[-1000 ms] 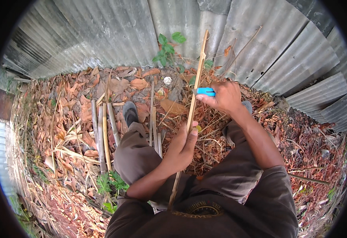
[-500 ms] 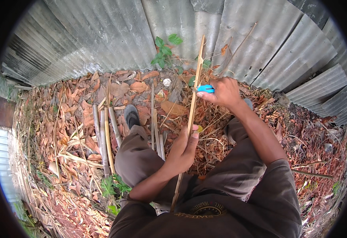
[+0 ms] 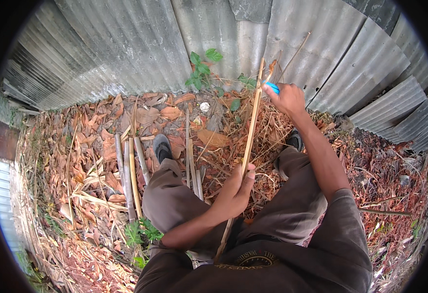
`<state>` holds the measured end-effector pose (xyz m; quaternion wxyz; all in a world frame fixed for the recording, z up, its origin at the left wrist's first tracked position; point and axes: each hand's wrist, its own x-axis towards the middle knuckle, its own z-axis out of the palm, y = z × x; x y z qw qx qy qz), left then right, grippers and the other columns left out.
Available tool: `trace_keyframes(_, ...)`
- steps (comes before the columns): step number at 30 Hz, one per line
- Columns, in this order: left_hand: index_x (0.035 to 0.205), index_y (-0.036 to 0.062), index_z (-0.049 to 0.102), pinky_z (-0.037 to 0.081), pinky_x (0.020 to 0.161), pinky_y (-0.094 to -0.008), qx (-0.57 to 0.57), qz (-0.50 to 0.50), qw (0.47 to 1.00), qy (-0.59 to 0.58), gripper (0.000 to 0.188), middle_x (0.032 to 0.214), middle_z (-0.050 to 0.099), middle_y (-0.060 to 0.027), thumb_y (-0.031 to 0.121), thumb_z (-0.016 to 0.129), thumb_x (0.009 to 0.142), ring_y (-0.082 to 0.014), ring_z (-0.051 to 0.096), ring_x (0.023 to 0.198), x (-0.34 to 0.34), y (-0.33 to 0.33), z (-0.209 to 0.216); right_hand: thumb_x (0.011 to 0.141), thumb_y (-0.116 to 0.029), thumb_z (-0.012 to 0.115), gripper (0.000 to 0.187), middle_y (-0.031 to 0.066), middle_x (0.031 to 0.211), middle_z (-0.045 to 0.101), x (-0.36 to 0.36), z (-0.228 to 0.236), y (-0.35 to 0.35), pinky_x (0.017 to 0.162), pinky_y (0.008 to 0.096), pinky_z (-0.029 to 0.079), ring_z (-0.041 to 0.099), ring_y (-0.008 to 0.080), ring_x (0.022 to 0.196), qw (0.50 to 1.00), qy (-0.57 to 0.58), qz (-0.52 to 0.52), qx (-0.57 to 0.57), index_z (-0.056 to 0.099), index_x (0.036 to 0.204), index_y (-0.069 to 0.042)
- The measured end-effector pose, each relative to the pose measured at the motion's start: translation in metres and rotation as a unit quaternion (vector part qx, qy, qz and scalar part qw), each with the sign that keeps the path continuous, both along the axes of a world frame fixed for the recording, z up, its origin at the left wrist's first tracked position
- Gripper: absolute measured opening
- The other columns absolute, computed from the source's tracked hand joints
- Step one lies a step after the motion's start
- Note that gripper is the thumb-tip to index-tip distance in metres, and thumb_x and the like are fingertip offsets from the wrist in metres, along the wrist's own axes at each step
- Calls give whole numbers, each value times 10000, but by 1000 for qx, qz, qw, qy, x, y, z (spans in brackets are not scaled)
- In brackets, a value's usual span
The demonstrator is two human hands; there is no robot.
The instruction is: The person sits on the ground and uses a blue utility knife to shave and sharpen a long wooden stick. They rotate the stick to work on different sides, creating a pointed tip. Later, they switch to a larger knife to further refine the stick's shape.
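A long split bamboo strip [image 3: 251, 132] slants from near my belly up and away toward the fence. My left hand [image 3: 232, 193] is wrapped round its lower part. My right hand [image 3: 288, 101] grips a blue-handled knife [image 3: 271, 87] close to the strip's far end. The knife's blade is too small to make out where it meets the strip. Beside it a thin shaving [image 3: 271, 71] curls away from the strip.
A corrugated metal fence [image 3: 126, 49] stands ahead, with a green plant [image 3: 200, 73] at its foot. Several bamboo pieces [image 3: 134, 176] lie on dry leaves left of my left shoe [image 3: 162, 147]. A small white round object [image 3: 204, 106] sits on the ground.
My right hand and the knife have moved away from me along the strip, toward its far end. A shaving now stands out there. My left hand and the strip have shifted slightly right.
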<state>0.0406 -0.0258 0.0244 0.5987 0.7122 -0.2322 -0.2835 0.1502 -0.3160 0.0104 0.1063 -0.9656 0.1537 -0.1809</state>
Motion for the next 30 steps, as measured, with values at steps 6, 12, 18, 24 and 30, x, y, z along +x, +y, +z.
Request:
trace_keyframes(6,1214,34,457,310,494,-209,-115,-126,978,118,303,676,356,64,263,358,1044,-27,321,533,-26,-3,25,835,-783,350,863,199,603,599,-17,-18,-91,640,459,491,626,366,613,976,26,-190,100,629,642,10)
trace_keyframes(12,1217,24,467,262,395,-197,-106,3,928,359,386,659,351,42,340,327,1046,-27,275,444,27,0,11,810,-777,424,828,179,534,572,-30,13,-48,601,453,467,617,363,597,980,53,-115,156,662,646,-2)
trace_keyframes(18,1267,-12,456,288,407,-191,-107,42,940,321,453,665,384,26,348,287,1048,-28,301,447,37,4,6,758,-770,517,728,140,501,560,-55,37,57,519,454,484,598,346,502,981,53,179,56,662,624,-70)
trace_keyframes(24,1301,45,431,317,448,-200,-93,73,959,258,411,703,436,5,351,343,1041,-44,335,482,35,6,10,729,-735,587,653,117,478,526,-56,27,78,472,437,453,561,337,452,969,70,237,-6,633,599,-96)
trace_keyframes(30,1358,18,372,375,552,-233,-69,55,991,102,400,731,433,-3,264,360,1043,-66,412,614,32,6,5,725,-749,576,685,121,467,531,-45,19,75,476,432,466,586,334,475,975,-4,223,-9,633,583,-81)
